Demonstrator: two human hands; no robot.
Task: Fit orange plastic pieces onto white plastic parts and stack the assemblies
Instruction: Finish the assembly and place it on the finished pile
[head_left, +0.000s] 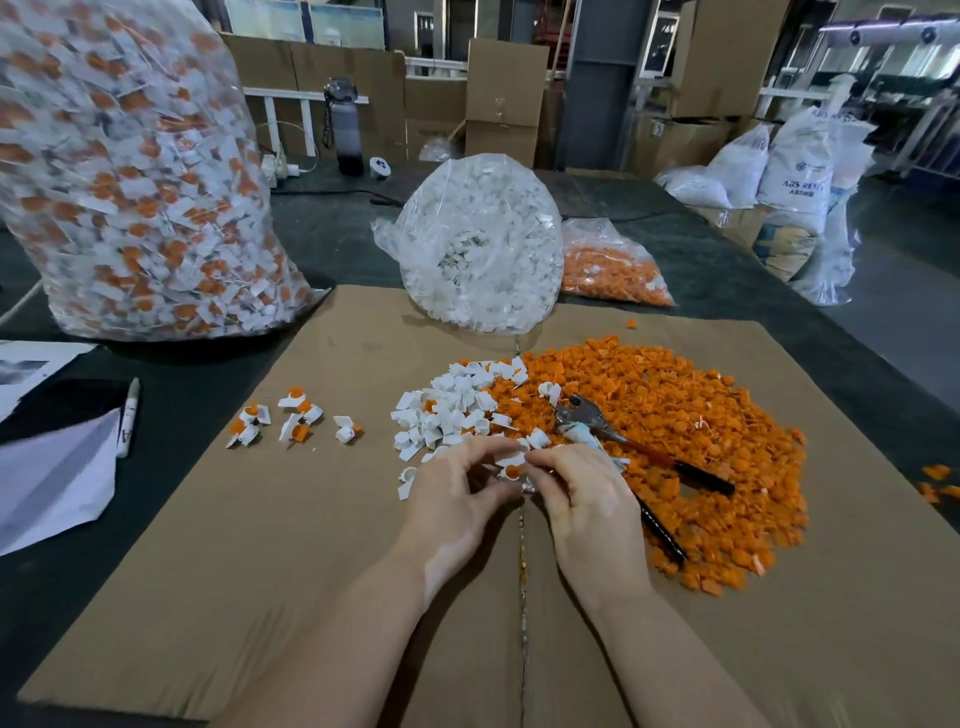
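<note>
I see even, soft daylight from the upper right of the frame, faint shadows, motion blur on both hands (457, 493), and wide-angle bending at the edges.

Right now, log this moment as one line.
step: fitting | left hand and right hand: pinch white part with orange piece | finished assemblies: left
</note>
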